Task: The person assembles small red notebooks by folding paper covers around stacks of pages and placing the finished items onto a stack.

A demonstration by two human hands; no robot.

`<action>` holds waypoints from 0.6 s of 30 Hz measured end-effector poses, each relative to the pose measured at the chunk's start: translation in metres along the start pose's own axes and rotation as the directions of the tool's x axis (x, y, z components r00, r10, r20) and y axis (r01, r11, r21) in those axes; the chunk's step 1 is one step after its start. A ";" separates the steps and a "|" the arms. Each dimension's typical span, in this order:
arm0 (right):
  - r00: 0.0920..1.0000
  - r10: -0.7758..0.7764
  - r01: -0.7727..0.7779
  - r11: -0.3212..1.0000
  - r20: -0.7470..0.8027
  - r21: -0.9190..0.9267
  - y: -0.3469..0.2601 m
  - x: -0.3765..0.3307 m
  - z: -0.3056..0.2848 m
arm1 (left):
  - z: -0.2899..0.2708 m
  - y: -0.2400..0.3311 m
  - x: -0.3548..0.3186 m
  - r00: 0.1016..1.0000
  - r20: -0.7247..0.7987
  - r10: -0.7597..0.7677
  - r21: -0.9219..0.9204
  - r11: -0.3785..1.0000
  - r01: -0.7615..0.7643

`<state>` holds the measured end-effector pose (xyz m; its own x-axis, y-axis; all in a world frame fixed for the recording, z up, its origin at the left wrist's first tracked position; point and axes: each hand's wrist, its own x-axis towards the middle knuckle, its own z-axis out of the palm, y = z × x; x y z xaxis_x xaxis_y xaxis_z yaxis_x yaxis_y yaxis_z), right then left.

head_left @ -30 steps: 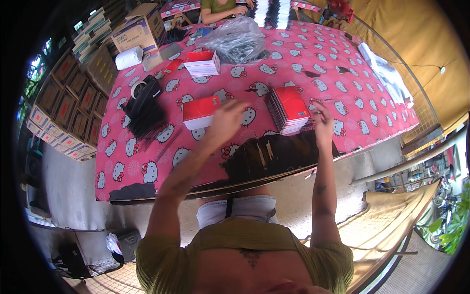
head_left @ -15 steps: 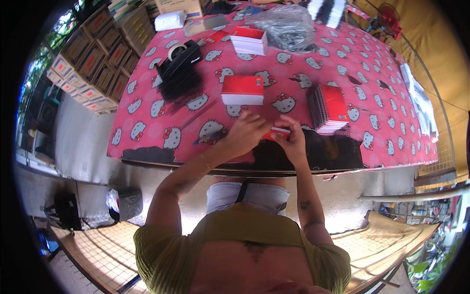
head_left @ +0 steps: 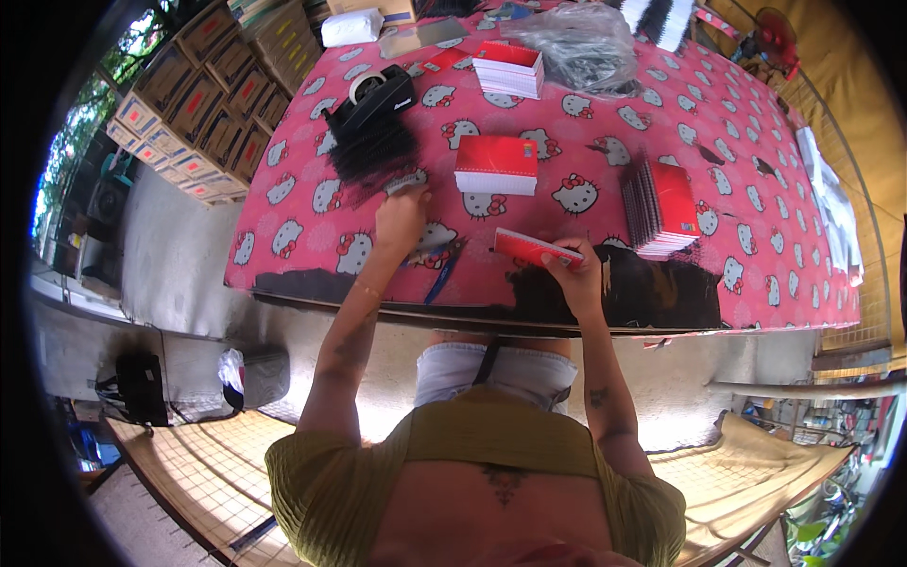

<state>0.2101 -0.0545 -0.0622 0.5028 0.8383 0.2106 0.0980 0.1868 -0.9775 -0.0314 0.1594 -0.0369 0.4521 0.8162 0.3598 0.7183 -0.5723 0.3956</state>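
Note:
My right hand (head_left: 576,271) grips a small red notepad (head_left: 527,247) by its right end, tilted above the table's near edge. My left hand (head_left: 402,219) is stretched out to the near side of a pile of thin black binding coils (head_left: 373,151). Its fingers are bent together, and what lies between them is hidden. Between and beyond my hands sits a stack of red-covered pads (head_left: 496,163) with white page edges. To the right stands a stack of red notebooks bound with black coils (head_left: 669,203).
A black tape dispenser (head_left: 378,99) stands behind the coils. Another red pad stack (head_left: 510,68) and a clear plastic bag (head_left: 576,52) lie farther back. Blue pens (head_left: 444,269) rest near the front edge. Cardboard boxes (head_left: 203,104) are piled beyond the table's left side.
My left hand has left the notepad and moved left and away to the coil pile. The right hand keeps the notepad, now more fully in sight.

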 end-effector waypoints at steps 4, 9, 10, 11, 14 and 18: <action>0.997 -0.069 0.071 0.996 0.027 -0.046 -0.007 0.000 0.002 | -0.034 0.054 -0.023 0.956 -0.177 0.233 -0.396 0.873 -0.286; 0.995 -0.040 0.040 0.999 0.096 0.002 -0.002 0.000 -0.001 | -0.025 0.083 -0.047 0.972 -0.077 0.223 -0.488 0.841 -0.231; 0.994 -0.042 0.040 0.999 0.097 0.015 -0.003 -0.001 -0.001 | -0.022 0.082 -0.048 0.972 -0.078 0.221 -0.485 0.843 -0.230; 0.994 -0.043 0.041 0.999 0.097 0.028 -0.003 -0.001 -0.001 | -0.020 0.081 -0.047 0.972 -0.079 0.219 -0.482 0.846 -0.230; 0.993 -0.045 0.050 0.998 0.108 -0.049 -0.008 -0.001 -0.002 | -0.020 0.082 -0.043 0.978 -0.026 0.206 -0.470 0.861 -0.194; 0.994 -0.021 0.021 1.000 0.108 0.007 -0.006 -0.001 -0.002 | -0.025 0.079 -0.035 0.978 0.125 0.169 -0.325 0.938 -0.121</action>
<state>0.2106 -0.0568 -0.0568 0.4048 0.8847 0.2313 0.1022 0.2076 -0.9729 -0.0039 0.0838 0.0029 0.6298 0.7108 0.3132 0.4469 -0.6613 0.6024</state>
